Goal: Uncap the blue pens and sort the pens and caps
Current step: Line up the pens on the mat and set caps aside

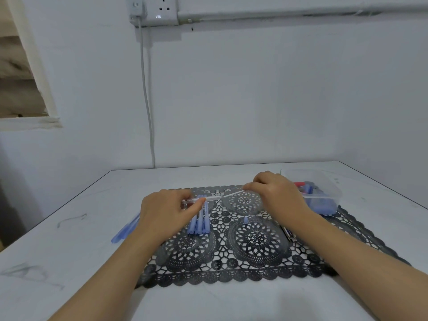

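Both hands hold one clear-barrelled pen [217, 197] level above the black lace placemat [252, 256]. My left hand [165, 210] pinches its left end and my right hand [275, 192] grips its right end. Under the left hand lies a row of several blue pens [199, 224] on the mat. More blue pens [125, 229] poke out to the left of my left wrist, on the table. One small blue cap [245, 220] lies alone on the mat's middle.
A clear plastic tub [324, 181] at the right holds blue and red items. A dark pen [286, 235] lies by my right forearm. The white table [69, 239] meets a white wall, where a cable [148, 112] hangs from a socket.
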Tool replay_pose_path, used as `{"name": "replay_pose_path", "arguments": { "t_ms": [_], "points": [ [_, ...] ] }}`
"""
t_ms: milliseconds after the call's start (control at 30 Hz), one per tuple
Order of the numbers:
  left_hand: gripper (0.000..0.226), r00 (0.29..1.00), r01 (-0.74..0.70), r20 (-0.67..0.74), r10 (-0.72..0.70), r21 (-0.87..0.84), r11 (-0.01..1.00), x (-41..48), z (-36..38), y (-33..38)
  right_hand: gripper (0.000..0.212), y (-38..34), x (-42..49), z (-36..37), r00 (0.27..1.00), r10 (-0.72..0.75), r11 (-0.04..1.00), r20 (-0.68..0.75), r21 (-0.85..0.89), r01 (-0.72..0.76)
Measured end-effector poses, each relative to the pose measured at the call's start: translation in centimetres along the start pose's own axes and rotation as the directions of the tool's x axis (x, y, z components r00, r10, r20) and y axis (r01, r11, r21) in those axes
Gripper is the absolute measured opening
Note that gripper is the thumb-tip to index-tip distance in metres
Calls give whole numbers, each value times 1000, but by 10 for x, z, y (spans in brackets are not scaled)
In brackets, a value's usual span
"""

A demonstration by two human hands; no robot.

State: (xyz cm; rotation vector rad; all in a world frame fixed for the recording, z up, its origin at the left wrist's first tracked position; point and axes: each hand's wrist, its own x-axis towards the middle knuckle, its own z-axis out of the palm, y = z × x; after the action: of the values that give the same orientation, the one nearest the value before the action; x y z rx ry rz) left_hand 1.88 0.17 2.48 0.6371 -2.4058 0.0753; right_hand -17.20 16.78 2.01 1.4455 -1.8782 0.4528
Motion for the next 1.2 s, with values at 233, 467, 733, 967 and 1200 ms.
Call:
{"name": "replay_pose_path", "arguments": {
  "t_ms": [233,467,733,967,1200],
  "points": [
    [50,1000,5,2,-5,-16,1000,0,-1,1,21,13,0,0,975,210,964,80,152,-220],
    [49,1000,8,16,-8,-37,999,-1,-5,4,17,22,-2,-3,908,134,957,398,187,-223],
    [51,1000,10,20,-10,-31,999,-1,-3,3,29,34,-7,7,832,108,979,544,89,-185],
    [52,1000,1,11,0,-31,1000,-1,0,1,38,32,-7,5,792,157,972,590,47,-228],
    [53,1000,-8,3,8,-41,999,-1,3,-1,28,22,7,-8,876,217,924,430,198,-326]
  ]
}}
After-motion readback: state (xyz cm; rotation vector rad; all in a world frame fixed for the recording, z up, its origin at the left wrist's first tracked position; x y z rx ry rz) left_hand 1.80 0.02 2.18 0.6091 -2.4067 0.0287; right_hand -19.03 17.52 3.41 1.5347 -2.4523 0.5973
